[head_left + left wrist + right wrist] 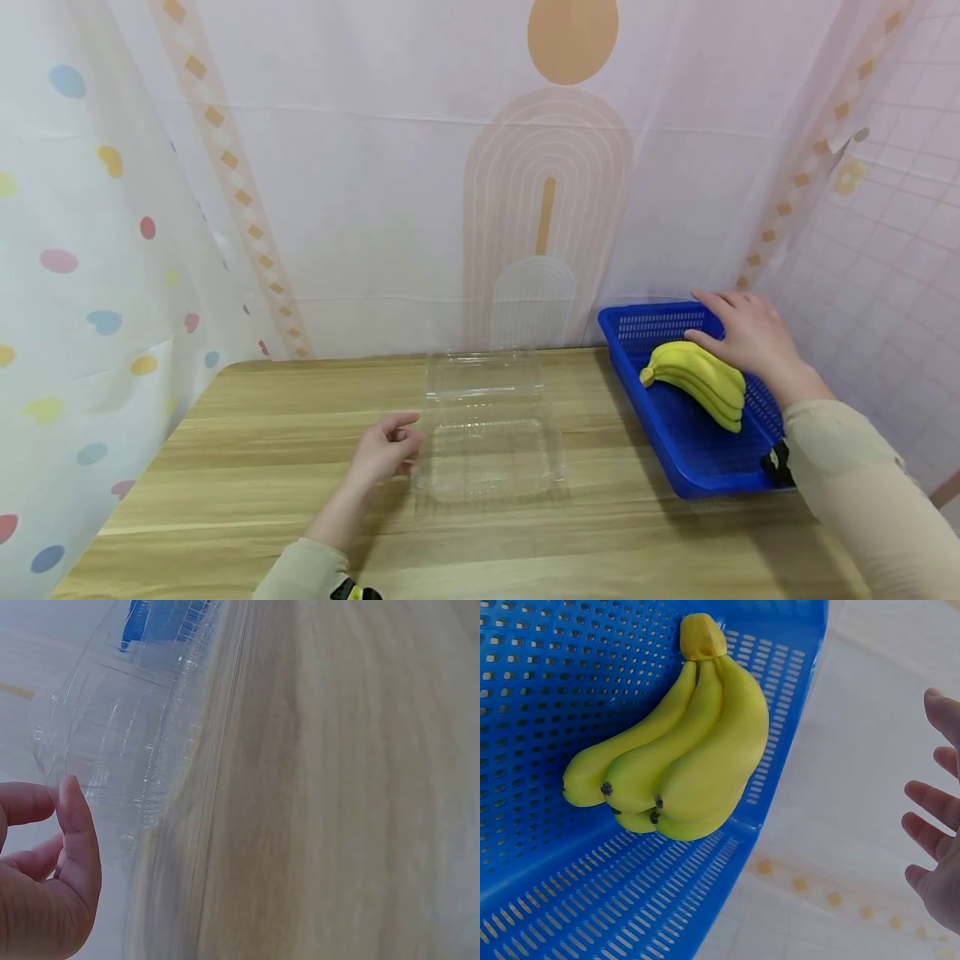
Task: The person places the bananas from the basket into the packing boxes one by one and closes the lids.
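Observation:
A clear plastic clamshell box lies on the wooden table with its lid folded back toward the wall. At its left side, my left hand pinches the rim between thumb and finger, as the left wrist view also shows. A bunch of yellow bananas rests in a blue plastic basket, stem end toward the box. Over the basket's right part hovers my right hand, fingers spread and holding nothing. In the right wrist view, the fingers are apart from the bananas.
The wooden table reaches back to a patterned cloth hanging behind it. More cloth hangs at the left and right sides. The basket stands at the table's right, near the back cloth, with a gap between it and the box.

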{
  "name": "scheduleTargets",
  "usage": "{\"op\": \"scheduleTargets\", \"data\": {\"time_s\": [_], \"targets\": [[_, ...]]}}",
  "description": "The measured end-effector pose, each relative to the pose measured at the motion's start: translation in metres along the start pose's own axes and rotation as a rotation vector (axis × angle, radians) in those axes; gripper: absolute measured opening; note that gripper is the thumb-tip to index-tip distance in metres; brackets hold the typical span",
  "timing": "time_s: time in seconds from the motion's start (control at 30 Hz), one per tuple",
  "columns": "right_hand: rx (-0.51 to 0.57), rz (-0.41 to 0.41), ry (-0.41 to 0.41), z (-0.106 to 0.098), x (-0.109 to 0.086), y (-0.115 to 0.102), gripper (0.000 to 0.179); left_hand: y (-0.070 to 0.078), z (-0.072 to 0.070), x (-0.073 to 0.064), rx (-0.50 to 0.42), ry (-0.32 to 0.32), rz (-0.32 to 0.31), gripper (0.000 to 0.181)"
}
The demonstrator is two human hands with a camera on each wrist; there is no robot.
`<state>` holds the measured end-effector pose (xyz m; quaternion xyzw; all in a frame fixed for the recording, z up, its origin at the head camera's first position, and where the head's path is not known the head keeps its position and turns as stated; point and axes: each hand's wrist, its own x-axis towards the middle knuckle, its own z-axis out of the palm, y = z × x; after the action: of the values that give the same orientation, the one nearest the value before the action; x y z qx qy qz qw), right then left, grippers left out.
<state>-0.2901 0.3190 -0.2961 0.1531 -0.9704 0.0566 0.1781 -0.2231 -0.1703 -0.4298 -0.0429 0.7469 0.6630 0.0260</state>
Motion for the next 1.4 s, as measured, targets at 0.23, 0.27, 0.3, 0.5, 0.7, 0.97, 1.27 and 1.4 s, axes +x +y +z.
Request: {"op": "scheduleTargets", "data": {"time_s": [0.23, 0.27, 0.3, 0.5, 0.7, 0.97, 1.27, 1.4], "targets": [[-0.006, 0.021, -0.033, 0.009, 0.004, 0.009, 0.066, -0.002, 0.001, 0.001, -0.021, -0.010, -0.007, 0.045], [-0.009, 0.024, -0.036, 0.010, 0.005, 0.010, 0.066, -0.002, 0.001, 0.001, -0.022, -0.010, -0.010, 0.045], [-0.010, 0.027, -0.039, 0.012, 0.005, 0.011, 0.067, -0.002, 0.001, 0.001, -0.020, -0.009, -0.010, 0.045], [-0.004, 0.043, -0.052, 0.019, 0.010, 0.017, 0.067, -0.001, 0.002, 0.001, -0.023, -0.006, -0.005, 0.044], [0.006, 0.062, -0.067, 0.026, 0.011, 0.022, 0.070, -0.001, 0.001, 0.000, -0.018, -0.006, 0.003, 0.044], [0.018, 0.077, -0.090, 0.031, 0.011, 0.025, 0.072, 0.000, 0.001, -0.001, -0.026, -0.007, -0.002, 0.043], [0.029, 0.074, -0.082, 0.038, 0.012, 0.031, 0.069, -0.001, 0.000, -0.001, -0.034, -0.006, -0.007, 0.044], [0.027, 0.073, -0.095, 0.041, 0.013, 0.031, 0.069, -0.001, -0.001, -0.002, -0.028, -0.009, -0.002, 0.044]]}}
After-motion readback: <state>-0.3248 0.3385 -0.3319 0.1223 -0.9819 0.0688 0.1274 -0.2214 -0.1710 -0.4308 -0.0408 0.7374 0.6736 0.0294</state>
